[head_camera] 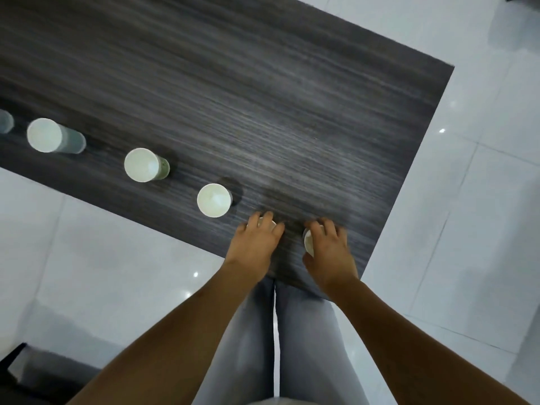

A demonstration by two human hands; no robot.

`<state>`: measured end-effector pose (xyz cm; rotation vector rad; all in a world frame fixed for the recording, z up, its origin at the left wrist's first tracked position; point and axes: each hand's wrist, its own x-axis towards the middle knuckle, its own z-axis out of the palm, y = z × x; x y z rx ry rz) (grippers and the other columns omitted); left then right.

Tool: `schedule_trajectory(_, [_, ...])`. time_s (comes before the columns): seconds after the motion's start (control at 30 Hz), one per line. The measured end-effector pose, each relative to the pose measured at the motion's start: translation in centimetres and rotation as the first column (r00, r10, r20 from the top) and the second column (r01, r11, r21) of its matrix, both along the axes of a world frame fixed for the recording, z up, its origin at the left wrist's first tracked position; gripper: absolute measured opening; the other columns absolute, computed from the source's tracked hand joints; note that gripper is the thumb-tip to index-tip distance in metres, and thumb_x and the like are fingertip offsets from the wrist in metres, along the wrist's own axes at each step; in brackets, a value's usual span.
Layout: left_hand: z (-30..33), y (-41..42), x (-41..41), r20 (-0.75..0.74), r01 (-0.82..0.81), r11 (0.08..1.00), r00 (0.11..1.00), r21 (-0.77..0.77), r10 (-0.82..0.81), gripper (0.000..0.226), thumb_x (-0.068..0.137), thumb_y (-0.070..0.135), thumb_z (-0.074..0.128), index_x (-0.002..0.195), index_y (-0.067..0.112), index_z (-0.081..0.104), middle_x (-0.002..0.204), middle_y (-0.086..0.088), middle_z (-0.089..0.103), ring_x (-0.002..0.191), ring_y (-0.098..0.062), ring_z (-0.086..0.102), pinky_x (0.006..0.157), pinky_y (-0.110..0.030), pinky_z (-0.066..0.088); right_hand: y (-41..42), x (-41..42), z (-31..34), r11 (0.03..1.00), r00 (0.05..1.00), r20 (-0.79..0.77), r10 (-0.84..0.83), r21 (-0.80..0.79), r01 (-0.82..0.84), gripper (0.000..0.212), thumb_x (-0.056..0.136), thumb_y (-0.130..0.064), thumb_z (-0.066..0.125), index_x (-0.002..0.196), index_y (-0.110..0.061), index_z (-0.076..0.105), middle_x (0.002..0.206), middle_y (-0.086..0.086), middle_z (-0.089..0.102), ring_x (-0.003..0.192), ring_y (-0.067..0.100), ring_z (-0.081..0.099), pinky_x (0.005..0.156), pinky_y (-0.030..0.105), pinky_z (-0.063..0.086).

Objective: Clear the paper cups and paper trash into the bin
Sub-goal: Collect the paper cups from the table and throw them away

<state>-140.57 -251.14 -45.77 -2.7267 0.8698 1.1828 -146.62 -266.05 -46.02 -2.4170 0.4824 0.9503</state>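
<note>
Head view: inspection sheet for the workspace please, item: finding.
Surface: dark wood-grain table, motion-blurred.
Job's things: three paper cups upright in a row; a fourth cut off at the left edge; no bin or paper trash seen.
Clutter: nothing seen.
Hands: left hand over one cup; right hand gripping another cup.
Cables: nothing seen.
Surroundings: glossy white tiled floor.
</note>
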Motion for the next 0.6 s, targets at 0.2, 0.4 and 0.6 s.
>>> schedule_trajectory(0.2, [7.9,2.0,0.2,-0.072,-0.325,0.94,0.945,-0.104,0.319,0.058,0.091,0.037,0.057,0.141,0.026,0.03,0.143,0.0,0.032,0.132,-0.021,0.031,0.1,-0.039,0.045,0.8,1.9,7.5,0.986,0.986,0.029,0.163,0.014,-0.164,0.062,0.088,-0.025,0.066,0.14,-0.022,0.034,0.149,0.001,0.028,0.134,0.027,0.027,0.105,0.041,0.042])
schedule_trajectory(0.4, [17.2,6.2,-1.1,0.033,-0.494,0.857,0.863,-0.147,0.504,0.054,0.088,0.038,0.058,0.136,0.021,0.038,0.133,-0.002,0.042,0.122,-0.022,0.04,0.093,-0.039,0.049,4.4,4.0,16.3,0.929,0.919,0.15,0.364,0.009,-0.369,0.063,0.087,-0.017,0.061,0.143,-0.023,0.033,0.146,-0.003,0.029,0.129,0.025,0.027,0.093,0.038,0.048])
schedule_trajectory(0.6, [24.7,14.9,-3.4,0.141,-0.651,0.74,0.727,-0.167,0.672,0.057,0.085,0.036,0.064,0.136,0.022,0.04,0.138,-0.002,0.042,0.125,-0.021,0.041,0.099,-0.035,0.046,13.5,6.1,23.5,0.811,0.791,0.235,0.566,0.012,-0.584,0.059,0.089,-0.019,0.058,0.143,-0.022,0.034,0.144,-0.001,0.031,0.127,0.025,0.031,0.094,0.038,0.044])
